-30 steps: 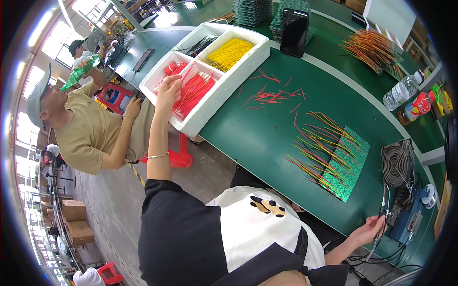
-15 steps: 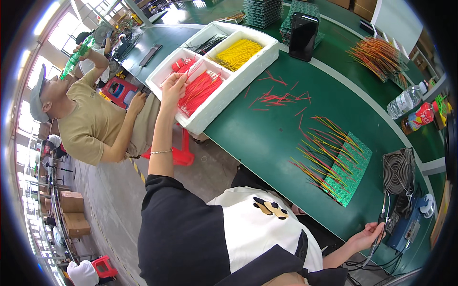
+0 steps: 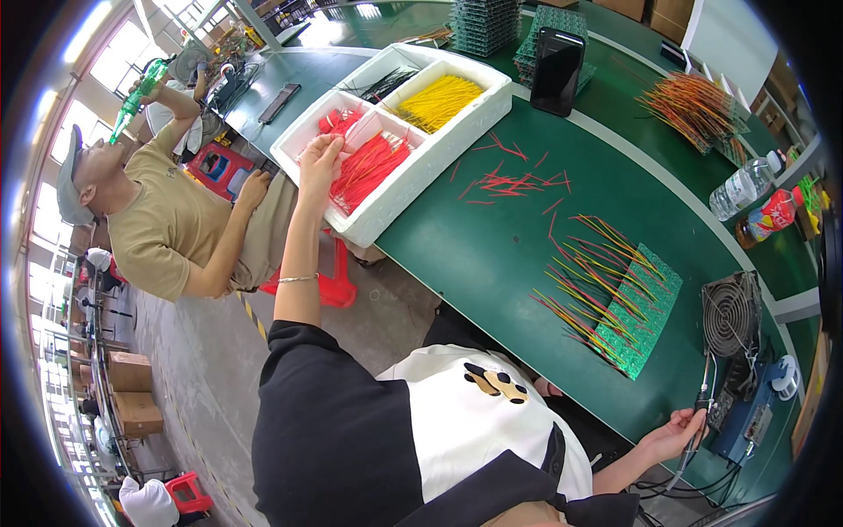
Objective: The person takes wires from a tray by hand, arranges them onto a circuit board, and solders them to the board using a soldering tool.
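My left hand (image 3: 321,163) is over the near compartment of a white foam box (image 3: 439,145), beside a bundle of red wires (image 3: 373,171). Its fingers are pinched together; what lies between them is too small to make out. Low on the right, my right hand (image 3: 681,434) grips a soldering iron (image 3: 703,400), its metal end pointing away from me. Between the hands lies a green circuit board panel (image 3: 648,329) with rows of red, yellow and dark wires standing out of its left side.
Loose red wires (image 3: 509,183) are scattered on the green table (image 3: 457,237). A fan (image 3: 731,316) and blue soldering station (image 3: 746,426) stand at right. Farther back are a phone (image 3: 558,70), bottles (image 3: 746,186) and stacked boards (image 3: 485,26). A co-worker (image 3: 167,211) drinks at left.
My left hand stays over the red wires with its fingers still pinched, barely shifted. My right hand and the soldering iron have hardly moved. The view has shifted slightly.
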Demonstrator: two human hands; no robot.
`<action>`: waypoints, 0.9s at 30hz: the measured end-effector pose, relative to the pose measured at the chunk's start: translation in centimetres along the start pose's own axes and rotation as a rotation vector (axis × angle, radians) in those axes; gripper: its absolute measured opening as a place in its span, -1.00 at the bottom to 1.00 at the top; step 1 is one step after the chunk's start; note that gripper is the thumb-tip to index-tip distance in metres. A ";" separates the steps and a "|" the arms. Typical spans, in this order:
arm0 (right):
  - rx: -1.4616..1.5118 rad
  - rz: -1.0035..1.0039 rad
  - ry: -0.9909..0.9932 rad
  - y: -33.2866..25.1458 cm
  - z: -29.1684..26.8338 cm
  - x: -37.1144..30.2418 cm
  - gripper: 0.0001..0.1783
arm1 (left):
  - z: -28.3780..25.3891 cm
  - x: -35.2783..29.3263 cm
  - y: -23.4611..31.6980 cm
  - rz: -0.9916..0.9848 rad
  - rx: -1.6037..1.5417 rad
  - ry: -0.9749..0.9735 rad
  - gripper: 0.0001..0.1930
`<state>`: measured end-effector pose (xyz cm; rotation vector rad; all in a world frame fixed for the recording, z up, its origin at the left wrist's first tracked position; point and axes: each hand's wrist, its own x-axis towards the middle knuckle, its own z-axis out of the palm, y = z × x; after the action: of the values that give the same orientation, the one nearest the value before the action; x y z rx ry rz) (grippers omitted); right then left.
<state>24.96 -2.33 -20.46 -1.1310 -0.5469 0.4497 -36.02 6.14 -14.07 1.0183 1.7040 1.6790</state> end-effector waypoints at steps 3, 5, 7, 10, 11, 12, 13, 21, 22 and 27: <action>0.015 -0.004 -0.006 -0.1 0.1 -0.1 -0.83 | 0.3 -0.3 0.3 0.009 -0.026 0.025 -0.85; 0.027 0.006 0.000 -0.1 0.1 -0.1 -0.83 | 0.1 -0.2 0.2 0.008 -0.032 0.014 -0.84; 0.027 0.003 -0.007 0.2 -0.2 0.1 -0.84 | -0.1 0.0 0.0 0.010 -0.027 0.024 -0.87; 0.025 0.000 -0.009 0.4 -0.4 0.2 -0.84 | 0.0 -0.1 0.1 0.016 -0.003 0.025 -0.89; 0.024 0.000 -0.004 0.5 -0.5 0.2 -0.84 | 0.0 -0.1 0.2 0.017 -0.003 0.025 -0.89; 0.024 -0.001 -0.004 0.5 -0.5 0.3 -0.84 | 0.1 -0.1 0.2 0.019 0.010 0.026 -0.90; 0.018 -0.001 -0.004 0.5 -0.6 0.3 -0.84 | 0.1 -0.1 0.2 0.020 0.023 0.026 -0.90; 0.009 0.003 -0.002 0.0 -0.2 0.0 -0.84 | 0.1 0.3 -0.2 0.016 0.072 -0.005 -0.88; 0.016 0.003 -0.007 0.0 -0.1 0.0 -0.84 | 0.2 0.3 -0.2 0.002 0.080 0.019 -0.87; 0.018 0.006 -0.009 -0.1 0.2 0.0 -0.84 | -0.3 1.1 -1.6 0.190 0.177 0.096 -0.85</action>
<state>24.82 -2.24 -20.35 -1.1138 -0.5463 0.4645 -37.12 6.97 -15.45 1.2336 1.8959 1.7427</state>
